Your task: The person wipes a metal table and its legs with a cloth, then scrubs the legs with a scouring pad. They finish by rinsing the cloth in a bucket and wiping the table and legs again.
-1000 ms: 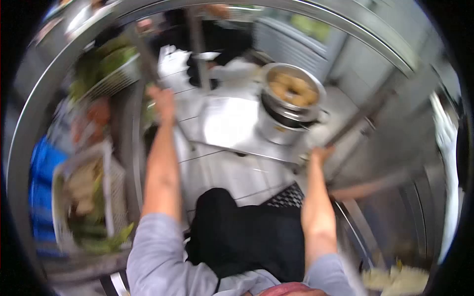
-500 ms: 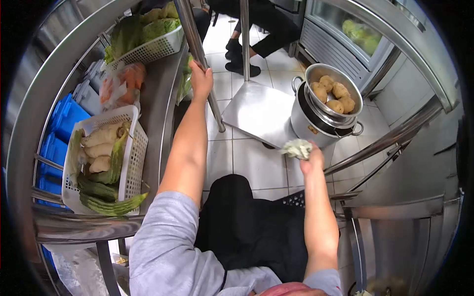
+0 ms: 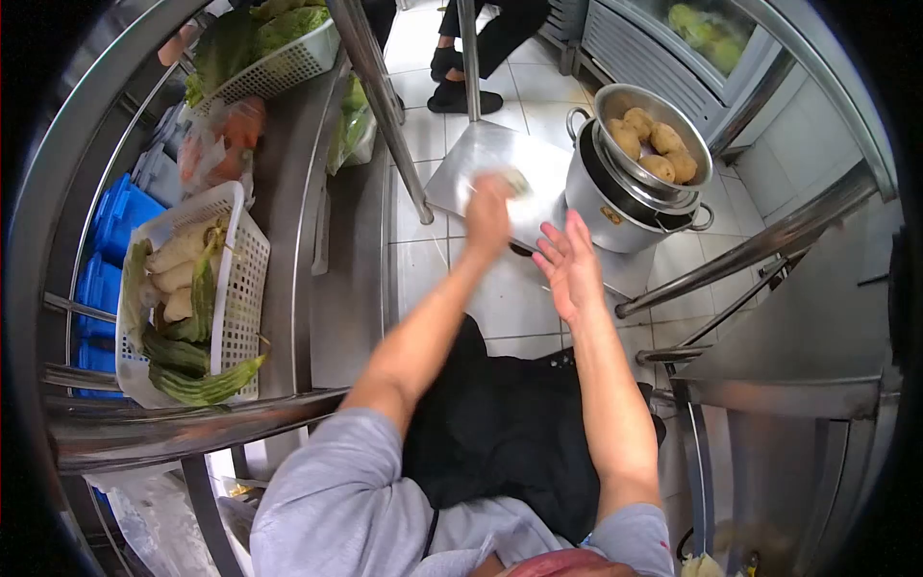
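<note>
A: how's the left side looking?
B: left arm (image 3: 433, 327) slants inward, elbow bent a bit, left hand (image 3: 488, 210) all motion-blurred out front.
A: and the right?
B: right arm (image 3: 613, 413) stretched forward, right hand (image 3: 573, 274) near the left one, fingers (image 3: 552, 240) spread.

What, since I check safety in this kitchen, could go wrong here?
The open right hand, seemingly close to the pot, might knock it. That could tip the bowl stacked on top and spill its potatoes. The left hand, blurred at the metal platform, might also catch the pot if it swings wide.
</note>
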Action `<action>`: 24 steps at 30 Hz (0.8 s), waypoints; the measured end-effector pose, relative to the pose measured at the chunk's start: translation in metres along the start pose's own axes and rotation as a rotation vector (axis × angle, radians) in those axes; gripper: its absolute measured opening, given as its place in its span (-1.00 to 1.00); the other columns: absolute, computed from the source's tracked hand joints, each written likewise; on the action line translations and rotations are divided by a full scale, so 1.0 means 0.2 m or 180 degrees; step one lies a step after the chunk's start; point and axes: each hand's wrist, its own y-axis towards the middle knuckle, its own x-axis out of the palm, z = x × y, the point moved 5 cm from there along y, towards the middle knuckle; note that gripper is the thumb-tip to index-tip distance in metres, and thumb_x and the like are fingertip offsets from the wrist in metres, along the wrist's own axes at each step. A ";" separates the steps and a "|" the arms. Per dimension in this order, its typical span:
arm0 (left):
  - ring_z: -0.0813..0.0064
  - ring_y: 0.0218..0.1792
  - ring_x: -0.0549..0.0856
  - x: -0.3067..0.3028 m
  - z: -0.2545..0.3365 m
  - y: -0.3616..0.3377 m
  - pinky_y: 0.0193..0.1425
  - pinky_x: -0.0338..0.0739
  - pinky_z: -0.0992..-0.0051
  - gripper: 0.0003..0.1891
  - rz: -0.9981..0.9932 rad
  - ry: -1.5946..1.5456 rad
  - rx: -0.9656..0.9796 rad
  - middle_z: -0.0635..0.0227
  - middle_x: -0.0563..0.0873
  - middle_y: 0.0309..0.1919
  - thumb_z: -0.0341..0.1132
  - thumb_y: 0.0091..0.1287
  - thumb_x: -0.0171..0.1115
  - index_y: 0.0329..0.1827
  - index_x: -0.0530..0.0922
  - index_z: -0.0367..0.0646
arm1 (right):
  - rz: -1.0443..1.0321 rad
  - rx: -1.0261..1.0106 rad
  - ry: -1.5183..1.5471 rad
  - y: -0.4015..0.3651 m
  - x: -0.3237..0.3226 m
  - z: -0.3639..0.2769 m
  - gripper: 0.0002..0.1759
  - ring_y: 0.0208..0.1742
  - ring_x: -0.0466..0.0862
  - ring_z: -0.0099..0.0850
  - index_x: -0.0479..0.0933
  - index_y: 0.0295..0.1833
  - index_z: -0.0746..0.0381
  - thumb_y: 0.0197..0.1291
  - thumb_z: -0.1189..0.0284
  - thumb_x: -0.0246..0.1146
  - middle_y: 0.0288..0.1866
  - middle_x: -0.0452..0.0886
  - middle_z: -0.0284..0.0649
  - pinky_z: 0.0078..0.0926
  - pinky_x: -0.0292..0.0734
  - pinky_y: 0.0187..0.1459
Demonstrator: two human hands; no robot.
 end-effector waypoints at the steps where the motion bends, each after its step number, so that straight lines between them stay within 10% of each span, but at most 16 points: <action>1: 0.16 0.02 0.61 -0.11 -0.23 0.17 0.18 0.45 0.26 -0.77 0.0657 0.0070 -0.0247 0.08 0.65 -0.15 -0.39 0.44 -0.02 -0.03 0.58 -0.29 | 0.0053 -0.0110 -0.0600 -0.05 0.02 -0.04 -0.36 0.23 0.49 -0.27 0.23 0.43 0.13 0.38 0.07 0.19 0.25 0.47 -0.11 -0.21 0.39 0.23; 4: -0.02 0.30 0.43 -0.48 0.36 0.78 0.39 0.26 0.10 -0.63 0.1675 0.1987 0.2002 -0.05 0.47 0.29 -0.46 0.36 0.06 0.22 0.54 -0.17 | -0.0046 -0.0006 -0.1239 -0.13 0.00 -0.13 -0.47 0.07 0.56 -0.40 0.34 0.38 0.16 0.39 0.21 0.19 0.16 0.54 -0.17 -0.36 0.50 0.04; 8: -0.09 0.38 0.34 -0.64 0.41 1.18 0.46 0.23 0.15 -0.55 0.0710 -0.0050 0.1582 0.09 0.38 0.42 -0.44 0.34 0.20 0.30 0.44 -0.14 | 0.0097 0.0172 -0.1383 -0.12 -0.13 -0.16 -0.61 -0.07 0.59 -0.50 0.47 0.25 0.18 0.40 0.28 0.18 0.03 0.61 -0.27 -0.47 0.55 -0.10; 15: -0.13 0.53 0.06 -0.59 -0.17 0.97 0.57 0.01 0.11 -0.52 -0.0065 0.3984 0.1771 0.20 0.18 0.55 -0.39 0.41 -0.01 0.41 0.34 -0.04 | 0.1799 -0.0591 -0.1141 -0.07 -0.52 -0.28 -0.62 -0.14 0.52 -0.50 0.45 0.22 0.15 0.31 0.39 0.24 0.05 0.53 -0.27 -0.46 0.53 -0.29; 17: -0.12 0.51 0.14 -0.59 -0.22 0.81 0.54 0.11 -0.02 -0.60 -0.0375 0.3632 0.1685 0.30 0.26 0.51 -0.53 0.27 0.11 0.17 0.59 -0.06 | 0.2796 -0.0851 -0.1118 -0.13 -0.59 -0.38 -0.43 0.06 0.51 -0.35 0.27 0.36 0.21 0.26 0.51 0.24 0.26 0.37 -0.17 -0.39 0.57 -0.12; 19: -0.29 0.54 -0.21 -0.58 -0.45 0.63 0.52 0.29 0.04 -0.61 -0.0704 0.3653 0.0961 0.64 0.09 0.58 -0.57 0.24 0.07 0.07 0.64 0.02 | 0.3355 -0.1671 -0.1353 -0.13 -0.70 -0.43 -0.28 0.21 0.45 -0.23 0.11 0.44 0.25 0.20 0.60 0.24 0.34 0.26 -0.10 -0.30 0.49 0.11; 24: -0.32 0.42 0.25 -0.55 -0.97 0.14 0.40 0.35 0.00 -0.78 -0.1632 0.3166 -0.0428 0.24 0.46 0.40 -0.29 0.38 0.11 -0.04 0.64 -0.12 | 0.3896 -0.1870 -0.1972 -0.14 -0.68 -0.57 -0.09 0.46 0.26 -0.06 -0.08 0.51 0.32 0.10 0.71 0.25 0.47 0.11 0.05 -0.20 0.16 0.47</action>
